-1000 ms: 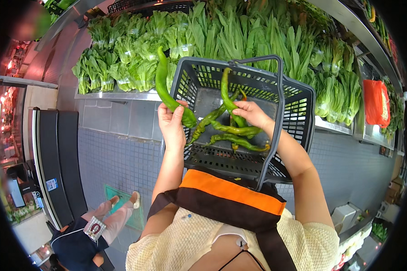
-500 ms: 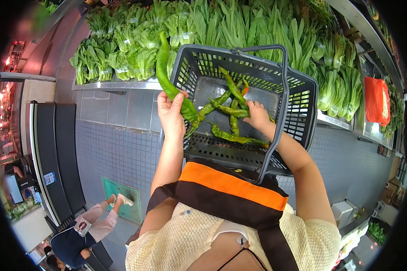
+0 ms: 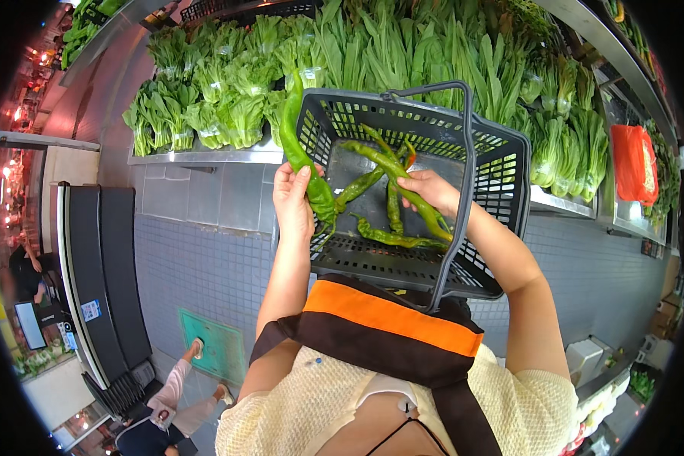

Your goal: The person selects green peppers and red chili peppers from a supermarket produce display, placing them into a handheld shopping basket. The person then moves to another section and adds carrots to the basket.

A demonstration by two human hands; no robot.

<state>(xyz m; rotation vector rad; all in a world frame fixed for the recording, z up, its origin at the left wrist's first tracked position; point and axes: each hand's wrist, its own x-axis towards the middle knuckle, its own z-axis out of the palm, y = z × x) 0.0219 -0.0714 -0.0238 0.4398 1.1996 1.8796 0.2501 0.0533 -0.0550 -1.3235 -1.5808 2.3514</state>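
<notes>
My left hand [image 3: 293, 201] is closed around a long, glossy green chili pepper [image 3: 292, 137] at the basket's left side; its thin tip points away from me. At its lower end, thin stems hang by the basket wall. Over the basket, my right hand [image 3: 431, 190] grips a second long green pepper [image 3: 387, 163] that slants from far left to near right. Below, in the dark grey plastic basket [image 3: 403, 108], lie several more twisted green peppers [image 3: 395, 237], one with a red-orange part. The basket's handle [image 3: 467, 144] stands up on the right, close to my right wrist.
Leafy greens [image 3: 433, 53] in bundles fill a metal-edged stand beyond the basket. A red bag [image 3: 634, 166] hangs or rests at the right. On the left are a black panelled unit [image 3: 102, 266] and a person [image 3: 171, 399] walking over the tiled floor.
My right hand has raised a green pepper off the others in the basket. My left hand keeps its pepper, slightly shifted right. The person at lower left has moved nearer.
</notes>
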